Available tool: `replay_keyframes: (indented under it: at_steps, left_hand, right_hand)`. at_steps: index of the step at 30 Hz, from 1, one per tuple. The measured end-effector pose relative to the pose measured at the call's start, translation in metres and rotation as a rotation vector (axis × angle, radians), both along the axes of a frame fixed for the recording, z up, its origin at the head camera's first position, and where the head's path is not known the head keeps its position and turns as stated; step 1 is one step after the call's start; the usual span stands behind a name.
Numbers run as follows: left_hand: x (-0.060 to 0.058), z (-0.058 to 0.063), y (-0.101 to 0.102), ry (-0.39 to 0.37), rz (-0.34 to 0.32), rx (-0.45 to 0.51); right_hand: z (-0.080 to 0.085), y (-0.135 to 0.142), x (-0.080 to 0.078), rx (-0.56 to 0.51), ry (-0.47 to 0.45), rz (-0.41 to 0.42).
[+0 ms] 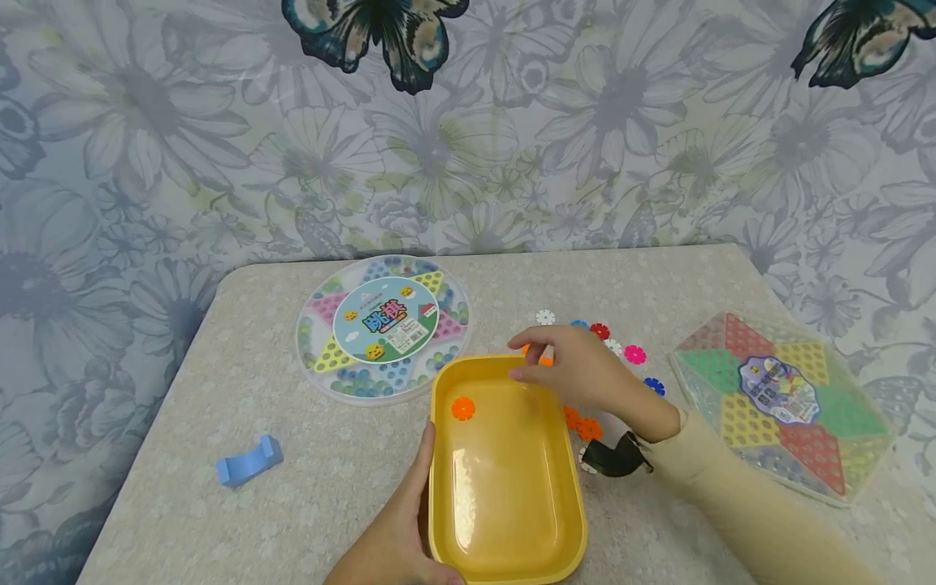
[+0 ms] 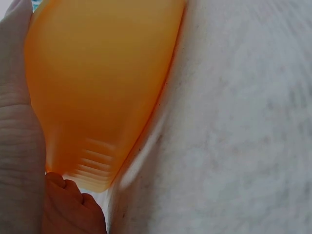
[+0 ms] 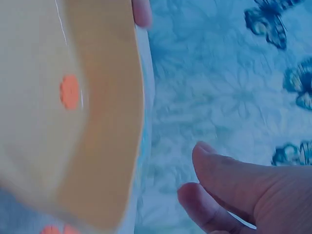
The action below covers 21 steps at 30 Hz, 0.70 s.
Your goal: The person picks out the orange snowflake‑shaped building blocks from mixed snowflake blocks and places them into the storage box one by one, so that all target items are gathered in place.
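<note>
My left hand (image 1: 405,520) grips a yellow plastic tray (image 1: 512,512) along its left side and near corner. In the left wrist view the tray's smooth outer wall (image 2: 97,73) lies against the hand. One orange flower-shaped disc (image 1: 463,409) lies inside the tray, toward its far left corner. Over the tray's far right corner is my right hand (image 1: 578,370), its fingers bent loosely. In the right wrist view a gap shows between thumb (image 3: 229,180) and forefinger, with nothing held there. More orange discs (image 1: 588,428) lie on the table, partly hidden behind the right hand.
Pink (image 1: 635,354), blue (image 1: 654,386), red and white discs are scattered beyond the right hand. A round board game case (image 1: 457,357) stands behind the tray, and a hexagonal one (image 1: 702,374) lies at right. A blue curved block (image 1: 249,462) sits at left on the table (image 1: 351,455).
</note>
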State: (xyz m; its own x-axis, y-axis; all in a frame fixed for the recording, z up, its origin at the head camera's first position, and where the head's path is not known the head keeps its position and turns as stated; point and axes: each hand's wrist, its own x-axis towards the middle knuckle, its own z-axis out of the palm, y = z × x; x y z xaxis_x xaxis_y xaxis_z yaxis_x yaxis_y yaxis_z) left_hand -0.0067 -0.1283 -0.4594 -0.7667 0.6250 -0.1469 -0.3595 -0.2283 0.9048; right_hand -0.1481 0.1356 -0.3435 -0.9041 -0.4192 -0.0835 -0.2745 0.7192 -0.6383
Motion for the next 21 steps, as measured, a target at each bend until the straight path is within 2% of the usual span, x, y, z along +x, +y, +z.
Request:
replay_keyframes:
  at_steps: [4,11,16,21]
  left_hand:
    - [0.001,0.002,0.0,-0.048,0.005,0.026]
    - [0.001,0.003,-0.001,-0.039,0.006,0.048]
    - [0.001,0.005,0.0,-0.048,0.003,0.066]
    - [0.001,0.007,0.001,-0.051,0.005,0.059]
  right_hand:
    - [-0.004,0.03,-0.009,-0.011,0.007,-0.088]
    - [-0.037,0.072,-0.023,0.017,-0.045,-0.203]
    - [-0.061,0.086,-0.027,0.073,-0.039,-0.223]
    - [-0.077,0.089,-0.028,0.089,-0.036,-0.229]
